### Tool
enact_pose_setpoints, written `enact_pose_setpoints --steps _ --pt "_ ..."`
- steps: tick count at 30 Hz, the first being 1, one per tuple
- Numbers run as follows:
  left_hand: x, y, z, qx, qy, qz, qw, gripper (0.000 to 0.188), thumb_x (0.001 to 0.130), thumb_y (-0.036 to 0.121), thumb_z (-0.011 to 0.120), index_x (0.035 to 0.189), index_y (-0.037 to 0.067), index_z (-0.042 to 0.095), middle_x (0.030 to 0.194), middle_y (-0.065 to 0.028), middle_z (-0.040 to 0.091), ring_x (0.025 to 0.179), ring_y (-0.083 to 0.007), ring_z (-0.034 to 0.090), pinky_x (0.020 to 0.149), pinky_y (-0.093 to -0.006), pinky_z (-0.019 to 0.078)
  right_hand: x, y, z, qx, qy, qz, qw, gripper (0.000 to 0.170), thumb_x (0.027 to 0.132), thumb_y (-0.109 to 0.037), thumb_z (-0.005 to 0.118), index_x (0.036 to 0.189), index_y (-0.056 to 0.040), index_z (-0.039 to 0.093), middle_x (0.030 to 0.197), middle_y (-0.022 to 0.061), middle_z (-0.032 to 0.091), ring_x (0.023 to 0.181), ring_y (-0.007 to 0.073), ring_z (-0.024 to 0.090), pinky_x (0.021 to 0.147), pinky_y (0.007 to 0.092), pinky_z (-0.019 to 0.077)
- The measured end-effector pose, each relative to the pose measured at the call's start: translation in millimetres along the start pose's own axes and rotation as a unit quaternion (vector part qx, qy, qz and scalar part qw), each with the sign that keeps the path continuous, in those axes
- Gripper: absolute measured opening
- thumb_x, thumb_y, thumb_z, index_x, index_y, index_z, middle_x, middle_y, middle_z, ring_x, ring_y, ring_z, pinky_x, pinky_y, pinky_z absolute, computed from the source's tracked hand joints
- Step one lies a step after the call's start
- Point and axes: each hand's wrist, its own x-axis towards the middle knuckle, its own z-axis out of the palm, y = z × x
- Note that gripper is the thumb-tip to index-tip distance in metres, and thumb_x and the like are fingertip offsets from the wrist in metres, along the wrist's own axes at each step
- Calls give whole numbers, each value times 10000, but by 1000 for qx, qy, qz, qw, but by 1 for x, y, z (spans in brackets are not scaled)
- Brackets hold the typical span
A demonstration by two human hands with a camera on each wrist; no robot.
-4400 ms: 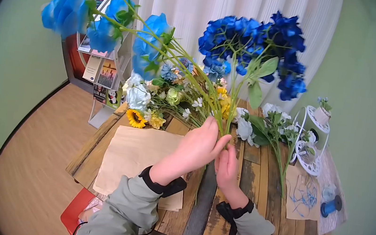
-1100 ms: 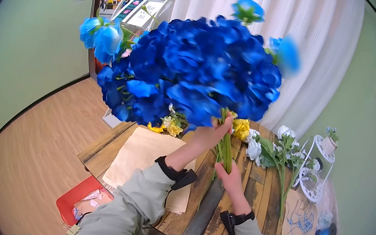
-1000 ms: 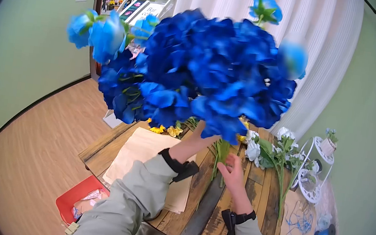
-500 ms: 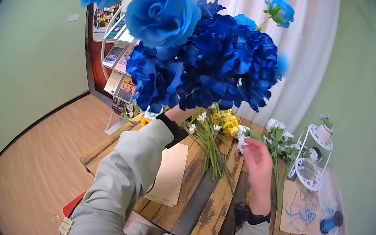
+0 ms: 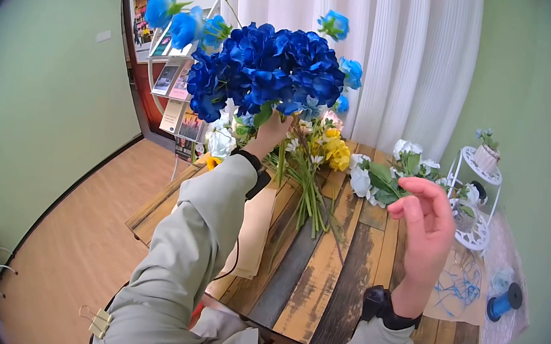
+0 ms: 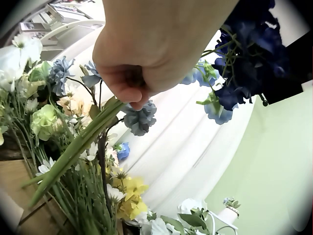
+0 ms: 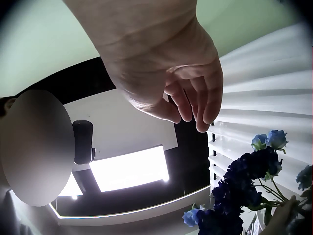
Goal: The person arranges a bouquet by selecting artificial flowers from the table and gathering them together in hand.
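Observation:
My left hand [image 5: 272, 134] grips the green stems [image 6: 73, 152] of a bunch of dark blue hydrangeas [image 5: 268, 67] and light blue roses [image 5: 184, 29], held up over the table's far side. In the left wrist view the fingers of that hand [image 6: 146, 63] curl round the stems, whose cut ends point down to the left. My right hand [image 5: 425, 237] is raised above the table's right side, fingers loosely bent and holding nothing; the right wrist view shows this hand [image 7: 171, 78] apart from the bunch.
Loose flowers with green stems [image 5: 312, 208], yellow blooms [image 5: 337, 155] and white flowers [image 5: 361, 178] lie on the wooden table [image 5: 315, 295]. Brown paper [image 5: 254, 239] is at the left. A white stand [image 5: 471, 229], blue twine [image 5: 459, 286] and a blue spool [image 5: 503, 303] are at the right.
My right hand has let go of the stems and moved right, away from the bunch. My left hand has carried the bunch left and farther back, turning the blooms.

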Motion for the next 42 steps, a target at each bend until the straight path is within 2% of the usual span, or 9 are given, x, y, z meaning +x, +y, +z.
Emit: enact_pose_setpoints --steps 8,14,20,24,29,33,36,41,42 --pt "-6 -4 -11 -64 20 5 998 404 855 296 527 1131 19 430 657 -60 649 500 -181 613 510 -322 496 -1 -4 -7 0 6 -5 1000 149 893 -52 508 1019 10 559 989 57 598 698 73 563 612 202 447" --pt "-4 -10 -14 -15 7 -13 1000 345 844 391 530 886 70 648 663 -41 664 601 -195 633 590 -358 499 -2 -8 -3 0 9 3 1000 145 894 -48 510 1016 9 565 947 54 605 670 70 557 600 204 443" --pt "32 -58 -10 -135 138 80 978 343 852 406 551 643 140 612 507 30 480 456 -111 472 426 -293 344 -8 -17 -45 -14 232 -198 952 163 904 -71 469 970 60 540 943 124 615 552 95 521 531 200 416" --pt "-18 42 -64 -222 112 141 958 223 925 234 510 869 31 583 615 -18 566 331 -58 396 276 -208 295 -10 -21 -73 63 336 -248 906 143 896 -61 439 935 50 521 849 131 604 480 111 462 453 220 389" --pt "-66 82 -71 -326 52 140 933 203 938 221 489 883 39 561 693 -36 581 310 -48 344 269 -209 237 9 14 -30 -46 146 -87 984 141 892 -129 529 968 -10 544 820 61 585 727 126 585 642 248 470" --pt "-119 114 -61 -340 -15 90 936 185 933 227 497 907 46 521 692 -23 563 310 -47 344 266 -203 214 11 75 31 -359 -89 -96 924 737 777 -436 671 1254 49 387 1170 237 504 1095 373 493 965 417 371" --pt "-145 134 -52 -385 -30 78 919 147 932 220 507 919 73 507 652 -11 560 313 -38 349 264 -196 222 6 98 45 -356 -248 63 899 687 809 -427 632 1261 28 386 1153 250 510 1092 367 498 932 417 395" --pt "-147 120 -59 -402 -132 51 905 233 932 202 494 1100 44 524 756 -73 648 332 -22 320 303 -176 207 8 128 55 -373 -285 -3 883 334 897 -289 532 1091 -28 456 766 154 589 657 307 613 560 409 478" --pt "-147 123 -67 -401 -145 43 903 315 938 210 474 1179 9 492 812 -82 665 340 -15 301 315 -173 199 9 119 57 -247 -295 111 916 282 921 -253 495 1082 -25 457 719 120 572 590 247 596 512 363 471"
